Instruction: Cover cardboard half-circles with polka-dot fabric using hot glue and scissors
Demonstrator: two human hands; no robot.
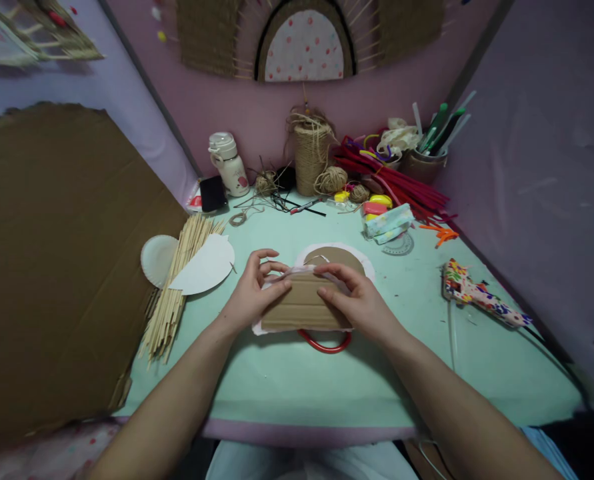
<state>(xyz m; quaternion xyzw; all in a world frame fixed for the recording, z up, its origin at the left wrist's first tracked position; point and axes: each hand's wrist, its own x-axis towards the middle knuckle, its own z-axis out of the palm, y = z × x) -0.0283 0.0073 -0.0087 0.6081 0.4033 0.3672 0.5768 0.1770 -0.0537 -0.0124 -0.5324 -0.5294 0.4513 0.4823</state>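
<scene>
Both hands grip a brown cardboard piece (304, 305) with whitish fabric folded along its edges. My left hand (257, 287) has its thumb on the cardboard's upper left, with the fingers bent behind its far edge. On the upper right, my right hand (354, 297) pinches the same edge between thumb and fingers. Just behind lies a rounded cardboard shape (344, 257) with a white border, partly covered by the held piece. A red curved handle (329, 349) sticks out from under the near edge; the rest of that tool is hidden.
Left are thin wooden sticks (169, 313) under a white leaf-shaped cutout (209, 267), beside a large cardboard sheet (51, 267). A floral glue gun (481, 297) with a cord lies right. A twine spool (311, 157), a white bottle (230, 167) and red pipe cleaners (397, 177) stand along the back.
</scene>
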